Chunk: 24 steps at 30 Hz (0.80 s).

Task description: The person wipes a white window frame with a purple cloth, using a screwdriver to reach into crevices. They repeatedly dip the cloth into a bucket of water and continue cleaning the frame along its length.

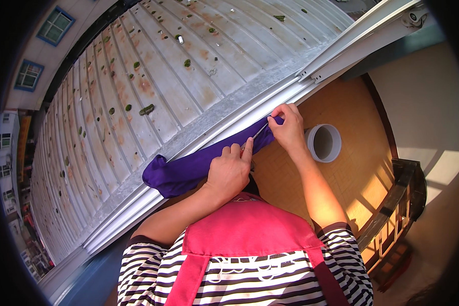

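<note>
A purple cloth lies lengthwise along the white window frame, its bunched end at the left. My left hand is closed around the red handle of a thin metal tool, with the index finger stretched along it. The tool's shaft points up and right across the cloth; I cannot tell its exact kind. At the cloth's right end, my right hand pinches the fabric between thumb and fingers, close to the tool's tip. The fingertips partly hide that tip.
Beyond the white sliding-window track spreads a ribbed metal roof with rust and moss. A white bucket stands on the tan floor at my right. Farther right is a dark wooden railing or chair. A camera is mounted at upper right.
</note>
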### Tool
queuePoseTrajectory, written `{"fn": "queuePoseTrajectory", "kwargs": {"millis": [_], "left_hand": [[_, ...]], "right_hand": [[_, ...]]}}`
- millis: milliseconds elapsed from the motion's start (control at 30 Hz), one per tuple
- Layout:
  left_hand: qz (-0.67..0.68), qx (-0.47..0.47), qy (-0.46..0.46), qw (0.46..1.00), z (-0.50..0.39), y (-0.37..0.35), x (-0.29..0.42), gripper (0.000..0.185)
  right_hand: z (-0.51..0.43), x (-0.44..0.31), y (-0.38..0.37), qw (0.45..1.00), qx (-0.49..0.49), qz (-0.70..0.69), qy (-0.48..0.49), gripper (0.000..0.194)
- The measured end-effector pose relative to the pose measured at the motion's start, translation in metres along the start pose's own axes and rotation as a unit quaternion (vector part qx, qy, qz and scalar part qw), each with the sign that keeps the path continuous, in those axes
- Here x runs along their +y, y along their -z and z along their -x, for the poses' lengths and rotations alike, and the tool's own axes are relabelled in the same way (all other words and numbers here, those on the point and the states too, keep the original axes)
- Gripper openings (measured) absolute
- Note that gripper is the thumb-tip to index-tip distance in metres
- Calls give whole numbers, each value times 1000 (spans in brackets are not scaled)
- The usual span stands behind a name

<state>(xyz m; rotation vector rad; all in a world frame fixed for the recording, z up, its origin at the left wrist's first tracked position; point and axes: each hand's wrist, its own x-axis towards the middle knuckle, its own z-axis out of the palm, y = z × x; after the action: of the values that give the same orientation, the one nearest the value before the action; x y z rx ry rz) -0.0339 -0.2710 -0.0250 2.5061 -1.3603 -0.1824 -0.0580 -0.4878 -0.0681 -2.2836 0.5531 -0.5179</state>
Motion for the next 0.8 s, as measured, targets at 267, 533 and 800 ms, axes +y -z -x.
{"fn": "queuePoseTrajectory", "kwargs": {"millis": [267, 533, 800], "left_hand": [[-16, -39, 1, 999, -16, 3, -4, 66], [-133, -31, -29, 990, -8, -4, -5, 60], [-121, -78, 0, 990, 64, 23, -39, 68]], "right_hand": [[6, -5, -2, 999, 9, 52, 2, 15], [23, -30, -20, 982, -46, 153, 100, 10], [86, -85, -58, 967, -94, 156, 180, 25]]}}
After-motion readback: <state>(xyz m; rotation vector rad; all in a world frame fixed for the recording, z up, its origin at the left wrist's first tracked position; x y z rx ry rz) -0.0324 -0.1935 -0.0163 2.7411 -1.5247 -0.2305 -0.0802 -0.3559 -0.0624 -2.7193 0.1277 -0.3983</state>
